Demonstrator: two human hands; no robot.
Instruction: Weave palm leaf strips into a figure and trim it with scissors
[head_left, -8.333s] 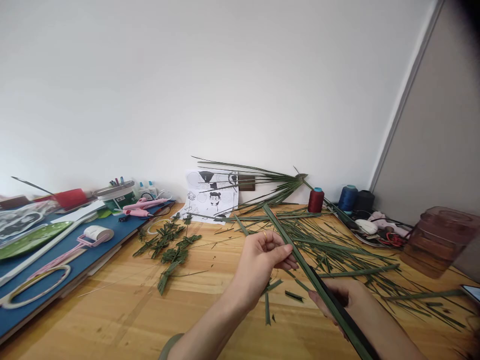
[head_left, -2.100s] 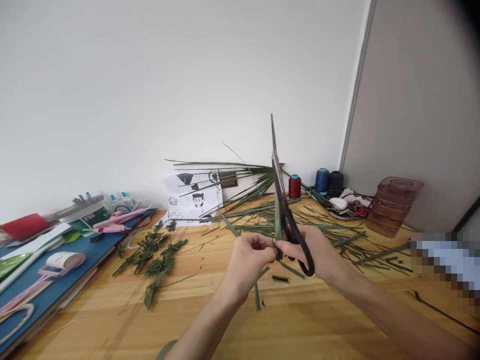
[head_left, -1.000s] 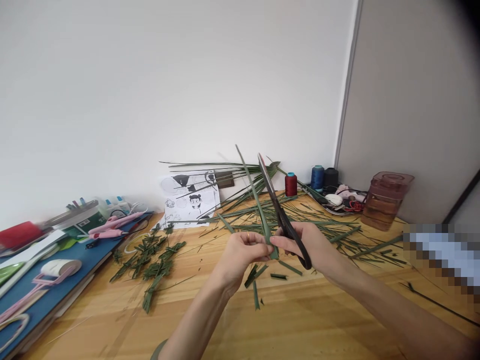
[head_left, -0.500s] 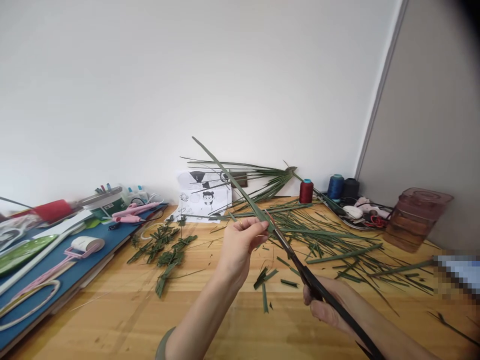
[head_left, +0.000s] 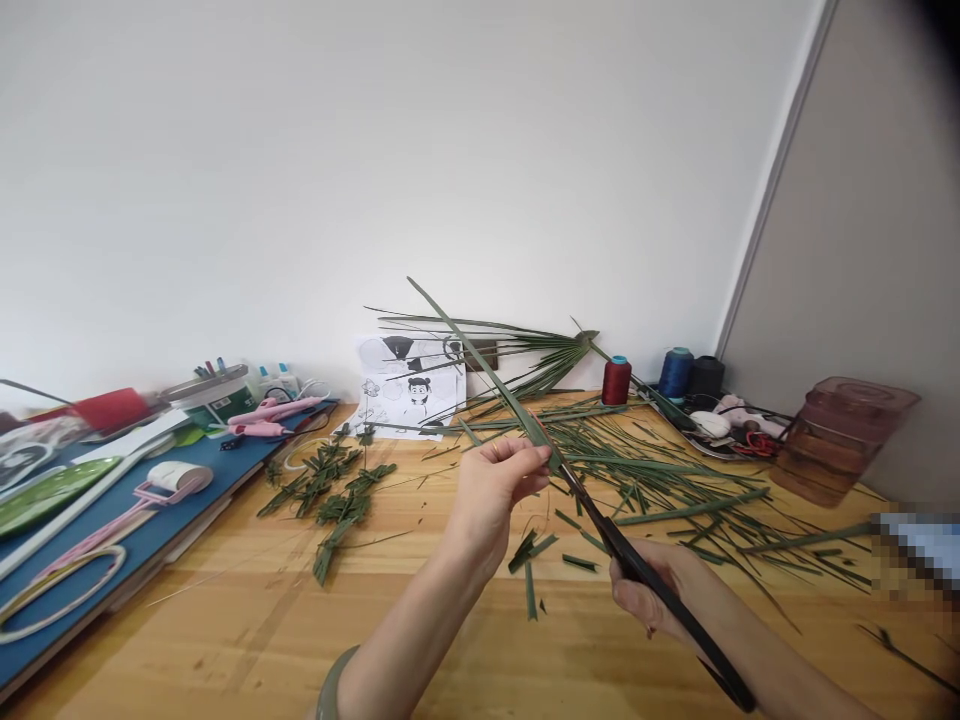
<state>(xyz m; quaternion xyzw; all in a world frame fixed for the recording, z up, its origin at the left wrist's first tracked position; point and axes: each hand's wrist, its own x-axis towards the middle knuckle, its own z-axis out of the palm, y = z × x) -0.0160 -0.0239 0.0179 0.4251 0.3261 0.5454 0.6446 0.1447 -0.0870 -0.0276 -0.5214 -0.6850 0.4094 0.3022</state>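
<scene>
Between its thumb and fingers, my left hand (head_left: 495, 490) pinches a long green palm leaf strip (head_left: 480, 355), which slants up and to the left. My right hand (head_left: 664, 585) grips black-handled scissors (head_left: 637, 565). The blades reach up to the lower end of the strip, just right of my left fingertips; how far apart they are is hard to make out. Several cut leaf pieces (head_left: 531, 550) lie on the wood below. Woven leaf figures (head_left: 352, 500) rest to the left of my left hand.
Loose leaf strips (head_left: 675, 460) cover the table (head_left: 247, 640) on the right. Behind stand a palm frond (head_left: 555, 350), a printed sheet (head_left: 412, 390) and a red thread spool (head_left: 616, 382). A pink-brown container (head_left: 832, 440) stands right; a blue board (head_left: 172, 525) with tools lies left.
Both hands, the strip and the scissors have shifted slightly right. The view itself has moved a little. My grips look the same.
</scene>
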